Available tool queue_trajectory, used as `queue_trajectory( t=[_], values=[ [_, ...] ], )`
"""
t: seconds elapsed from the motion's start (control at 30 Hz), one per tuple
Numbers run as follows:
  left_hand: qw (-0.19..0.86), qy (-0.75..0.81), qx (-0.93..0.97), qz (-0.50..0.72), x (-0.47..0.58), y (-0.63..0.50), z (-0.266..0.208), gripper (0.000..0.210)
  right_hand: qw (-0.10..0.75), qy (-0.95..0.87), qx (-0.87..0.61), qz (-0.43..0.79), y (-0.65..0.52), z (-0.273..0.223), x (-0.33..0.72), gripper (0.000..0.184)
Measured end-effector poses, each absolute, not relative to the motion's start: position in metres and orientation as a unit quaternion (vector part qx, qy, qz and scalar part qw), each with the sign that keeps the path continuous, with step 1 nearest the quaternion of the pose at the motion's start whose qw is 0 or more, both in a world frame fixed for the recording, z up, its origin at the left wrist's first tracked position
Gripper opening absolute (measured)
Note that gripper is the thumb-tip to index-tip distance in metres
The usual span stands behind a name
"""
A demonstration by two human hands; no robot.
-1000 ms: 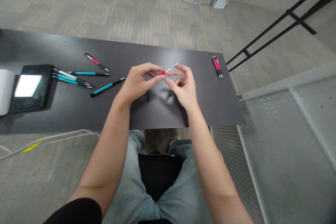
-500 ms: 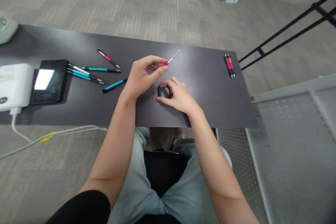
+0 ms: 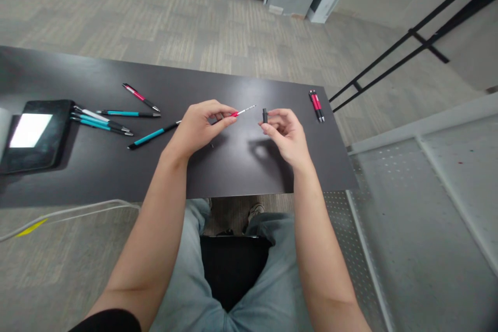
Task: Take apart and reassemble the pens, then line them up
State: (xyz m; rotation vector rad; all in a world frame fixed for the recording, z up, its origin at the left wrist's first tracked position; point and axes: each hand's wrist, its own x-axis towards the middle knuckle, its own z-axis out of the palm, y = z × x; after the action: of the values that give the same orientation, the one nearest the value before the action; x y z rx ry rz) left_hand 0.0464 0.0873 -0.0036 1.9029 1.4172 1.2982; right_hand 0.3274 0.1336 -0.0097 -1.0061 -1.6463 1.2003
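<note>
Dark grey desk: a long smooth top; a person's two bare hands are raised above it, toward its right end, between the near and far edges.
Left hand: thumb and fingers pinch a short, glossy red pen part; a thin whitish ink refill sticks out of it toward the desk's right end.
Right hand: thumb and fingers pinch a small black tubular grip, near the refill's tip but not touching it.
Pen in parts: judging by the pieces, one pen is apart; the refill is bare, and the red part and black grip are not joined.
Loose bit: a tiny metal-looking piece lies on the desk, nearer the near edge than the left hand.
Pens that look whole: two slim red-and-black pens side by side near the far right corner; leftward, a red-and-black pen toward the far edge, two turquoise-and-black pens and a white-and-turquoise bundle beside a flat black device.
Hard to make out: the red part's other end and the grip's lower end are behind fingers; one turquoise pen's tip meets the left hand's outline; the loose bit is too small to identify; the desk's left end is cut off.
</note>
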Motion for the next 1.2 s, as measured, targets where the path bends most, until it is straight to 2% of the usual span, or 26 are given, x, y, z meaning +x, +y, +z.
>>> queue_trajectory(
  t=[0.13,0.3,0.6,0.87,1.1,1.2],
  values=[
    [0.219,0.505,0.706,0.446,0.050,0.088,-0.002,0.029,0.463,-0.651,-0.425,0.426,0.139,-0.010,0.344,0.053],
    [0.224,0.506,0.715,0.427,0.056,0.088,0.002,0.034,0.474,-0.661,-0.438,0.382,0.137,-0.006,0.356,0.046],
    [0.230,0.502,0.731,0.402,0.061,0.088,0.003,0.032,0.520,-0.633,-0.410,0.401,0.136,-0.005,0.355,0.061],
    [0.235,0.497,0.731,0.404,0.061,0.087,0.000,0.029,0.498,-0.640,-0.413,0.415,0.136,-0.007,0.349,0.065],
    [0.241,0.493,0.734,0.400,0.064,0.086,0.001,0.039,0.454,-0.656,-0.405,0.447,0.130,-0.010,0.335,0.063],
    [0.244,0.490,0.739,0.394,0.064,0.086,0.001,0.036,0.439,-0.664,-0.408,0.447,0.127,-0.010,0.329,0.059]
  ],
)
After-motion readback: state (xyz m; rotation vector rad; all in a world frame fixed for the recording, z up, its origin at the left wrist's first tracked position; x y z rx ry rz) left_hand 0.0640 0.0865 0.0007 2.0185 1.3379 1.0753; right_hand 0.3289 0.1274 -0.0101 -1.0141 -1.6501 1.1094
